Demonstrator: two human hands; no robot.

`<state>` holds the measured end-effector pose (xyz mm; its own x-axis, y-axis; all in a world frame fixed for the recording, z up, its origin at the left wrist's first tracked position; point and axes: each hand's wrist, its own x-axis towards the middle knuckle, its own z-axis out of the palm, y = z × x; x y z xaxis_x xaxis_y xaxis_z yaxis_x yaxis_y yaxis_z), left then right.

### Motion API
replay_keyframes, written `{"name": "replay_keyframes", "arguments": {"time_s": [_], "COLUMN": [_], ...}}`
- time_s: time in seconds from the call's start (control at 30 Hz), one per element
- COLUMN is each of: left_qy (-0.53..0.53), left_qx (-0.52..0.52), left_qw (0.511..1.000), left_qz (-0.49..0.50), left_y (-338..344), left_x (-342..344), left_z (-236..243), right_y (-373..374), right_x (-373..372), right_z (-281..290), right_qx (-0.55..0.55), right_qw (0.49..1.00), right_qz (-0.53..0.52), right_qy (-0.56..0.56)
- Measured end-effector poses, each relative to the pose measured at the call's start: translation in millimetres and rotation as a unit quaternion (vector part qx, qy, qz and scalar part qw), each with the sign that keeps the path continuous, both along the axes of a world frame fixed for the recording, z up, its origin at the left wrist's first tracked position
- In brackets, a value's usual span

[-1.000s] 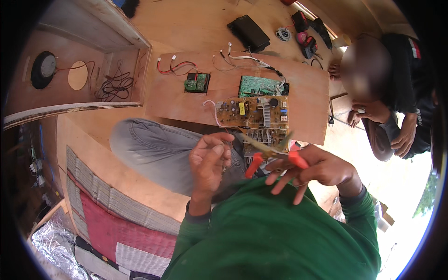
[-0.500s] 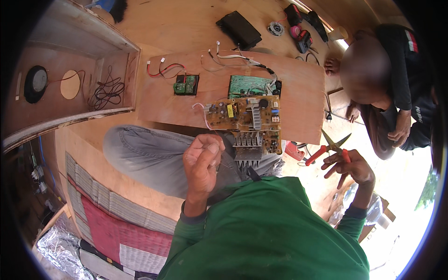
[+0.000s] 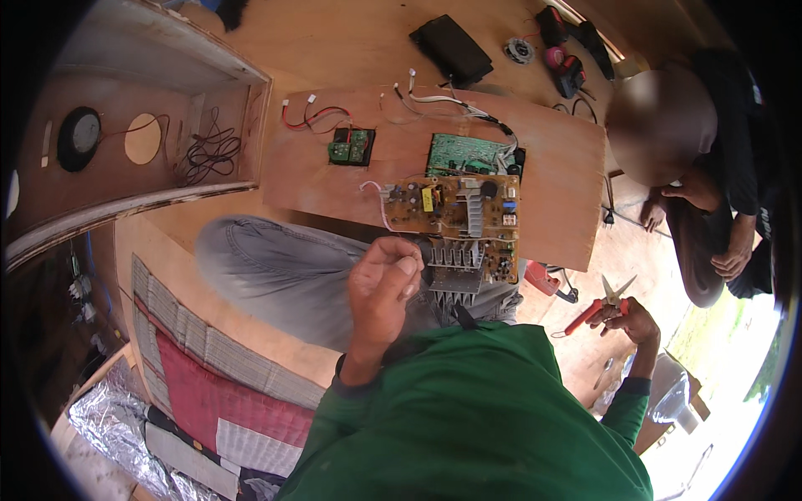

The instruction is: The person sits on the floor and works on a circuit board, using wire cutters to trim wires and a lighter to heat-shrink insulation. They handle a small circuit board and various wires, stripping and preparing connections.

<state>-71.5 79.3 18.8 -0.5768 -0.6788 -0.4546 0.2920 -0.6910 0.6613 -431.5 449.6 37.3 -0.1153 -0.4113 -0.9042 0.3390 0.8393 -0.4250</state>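
Note:
My left hand point(image 3: 387, 288) is closed in a pinch beside the lower left of a brown circuit board point(image 3: 407, 219); what the fingertips hold is too small to make out. That board carries finned metal heat sinks point(image 3: 455, 255), and a pink-white wire point(image 3: 382, 200) runs down its left side. Off to the right, my right hand point(image 3: 628, 321) grips red-handled scissors point(image 3: 581, 319), blades up and slightly apart. Behind the brown board lies a green circuit board point(image 3: 462, 156) with a bundle of wires, on a wooden panel point(image 3: 555, 179). A smaller green board point(image 3: 349, 148) sits farther left on it.
An open wooden box point(image 3: 251, 125) with a round speaker point(image 3: 81, 139) stands at the left. A co-worker point(image 3: 727, 150) sits at the right. At the back are a black flat case point(image 3: 451, 50), a wire spool point(image 3: 520, 51) and a power tool point(image 3: 571, 77). A red tool point(image 3: 541, 278) lies beside the panel.
My right hand has drawn lower with the scissors, whose blades are closer together. My left hand keeps its pinch near the board. The whole view has shifted slightly.

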Motion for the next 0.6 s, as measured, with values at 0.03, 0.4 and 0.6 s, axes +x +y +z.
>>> {"name": "replay_keyframes", "arguments": {"time_s": [0.03, 0.4, 0.6], "left_qy": [-0.007, -0.042, -0.019], "left_qx": [-0.014, -0.085, -0.107], "left_qw": [1.0, 0.995, 0.994], "left_qz": [0.0, -0.016, -0.025], "left_y": [1.9, 6.5, 7.7], "left_x": [-1.0, 1.4, 4.4], "left_z": [0.1, 0.6, -6.2], "right_y": [10.9, 99.7, 121.6], "right_x": [-1.2, -18.9, -25.4], "right_z": [-5.5, -90.3, -119.2], "right_qx": [-0.014, 0.009, 0.028], "right_qw": [1.0, 0.995, 0.997], "right_qz": [-0.018, -0.096, -0.074], "right_qy": [-0.02, -0.024, 0.022]}}
